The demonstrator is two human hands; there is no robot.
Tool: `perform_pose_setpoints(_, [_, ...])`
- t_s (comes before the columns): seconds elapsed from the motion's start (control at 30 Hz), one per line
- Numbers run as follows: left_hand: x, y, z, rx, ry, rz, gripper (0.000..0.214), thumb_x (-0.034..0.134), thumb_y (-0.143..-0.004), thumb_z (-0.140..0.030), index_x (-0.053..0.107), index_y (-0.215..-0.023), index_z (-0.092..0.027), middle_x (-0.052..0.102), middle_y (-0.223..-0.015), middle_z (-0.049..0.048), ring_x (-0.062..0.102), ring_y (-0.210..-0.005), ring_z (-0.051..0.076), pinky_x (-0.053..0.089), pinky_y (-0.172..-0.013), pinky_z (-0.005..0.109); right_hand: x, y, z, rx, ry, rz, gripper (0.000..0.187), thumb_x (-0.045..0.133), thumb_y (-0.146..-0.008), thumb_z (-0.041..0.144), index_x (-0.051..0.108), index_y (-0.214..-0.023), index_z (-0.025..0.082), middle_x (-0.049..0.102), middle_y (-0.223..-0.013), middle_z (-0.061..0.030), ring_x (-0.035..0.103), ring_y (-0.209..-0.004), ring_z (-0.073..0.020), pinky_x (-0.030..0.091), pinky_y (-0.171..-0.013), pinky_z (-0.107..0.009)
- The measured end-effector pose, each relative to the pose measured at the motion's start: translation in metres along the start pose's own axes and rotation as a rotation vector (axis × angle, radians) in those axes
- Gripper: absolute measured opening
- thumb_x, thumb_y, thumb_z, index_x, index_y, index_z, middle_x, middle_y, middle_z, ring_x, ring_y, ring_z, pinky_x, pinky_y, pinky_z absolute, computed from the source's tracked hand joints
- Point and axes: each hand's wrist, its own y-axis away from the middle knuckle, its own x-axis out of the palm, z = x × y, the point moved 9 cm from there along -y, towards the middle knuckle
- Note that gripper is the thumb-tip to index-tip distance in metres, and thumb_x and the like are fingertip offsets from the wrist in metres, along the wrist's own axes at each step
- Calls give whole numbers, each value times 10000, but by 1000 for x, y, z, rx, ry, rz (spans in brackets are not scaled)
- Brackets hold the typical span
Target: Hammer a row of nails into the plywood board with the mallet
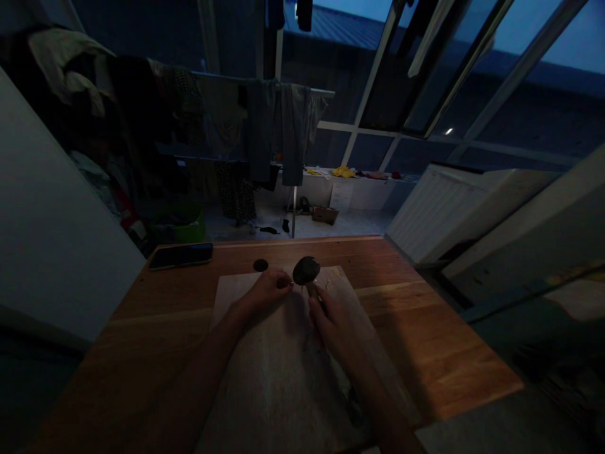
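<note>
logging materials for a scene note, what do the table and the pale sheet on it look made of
Table: wood, going by the warm brown tone and plank seams; smooth, low sheen. Pale sheet: matte and flat, perhaps paper or thin board; dim light leaves it open.

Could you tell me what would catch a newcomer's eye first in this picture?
The right hand holds a short tool with a dark round head over a pale sheet mid-table, and the left hand touches a small dark piece beside it. A dark disc and a phone lie further back on the wooden table; clothes hang on a rack behind.
</note>
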Motion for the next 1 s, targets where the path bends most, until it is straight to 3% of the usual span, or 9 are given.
perform_pose_setpoints(0.23, [4, 0, -4, 50, 95, 73, 190, 572, -800, -187, 744, -859, -131, 709, -850, 30, 638, -797, 185, 458, -713, 277, 13, 2, 0, -18, 18, 49, 525, 425, -983, 467, 638, -1361, 171, 771, -950, -97, 720, -962, -282, 529, -830, -366])
perform_pose_setpoints(0.43, [3, -1, -3, 25, 44, 59, 160, 577, -800, -178, 724, -777, -121, 673, -769, 25, 604, -727, 166, 416, -651, 263, 13, 4, -3, -25, 20, 52, 523, 433, -981, 477, 640, -1365, 187, 778, -1111, -117, 724, -1023, -292, 528, -868, -388])
perform_pose_setpoints(0.6, [5, 1, -1, 4, 40, 48, 127, 596, -818, -176, 709, -861, -139, 659, -819, 29, 602, -774, 162, 446, -710, 274, -6, 18, -9, 9, 32, 12, 539, 436, -994, 495, 641, -1377, 176, 791, -1091, -120, 736, -955, -284, 544, -855, -392])
perform_pose_setpoints(0.7, [-1, 1, -2, 0, 24, 13, 200, 684, -791, -234, 654, -973, -156, 615, -861, 17, 574, -787, 163, 449, -704, 271, -20, 30, -21, 20, 43, -8, 520, 478, -976, 510, 673, -1347, 202, 778, -1181, -121, 718, -1066, -306, 535, -926, -421])
perform_pose_setpoints(0.8, [-8, 1, -16, 35, -39, -10, 225, 708, -785, -271, 605, -962, -179, 583, -933, 21, 553, -836, 170, 452, -730, 272, -27, 36, -39, 49, 53, -35, 541, 494, -954, 533, 699, -1316, 187, 752, -1255, -136, 679, -1174, -341, 522, -983, -467])
perform_pose_setpoints(0.87, [-5, 4, -37, 99, -97, 60, 163, 680, -790, -237, 606, -927, -187, 581, -940, 19, 550, -853, 173, 451, -760, 277, -29, 36, -51, 82, 39, -56, 563, 494, -944, 545, 706, -1303, 166, 752, -1252, -144, 684, -1160, -348, 524, -986, -483])
perform_pose_setpoints(1.0, [31, 27, -91, 255, -148, 436, 111, 671, -777, -204, 669, -888, -194, 637, -935, 23, 596, -825, 174, 465, -752, 278, -27, 35, -57, 89, 2, -50, 566, 482, -953, 545, 708, -1292, 152, 765, -1218, -144, 712, -1086, -341, 538, -959, -472])
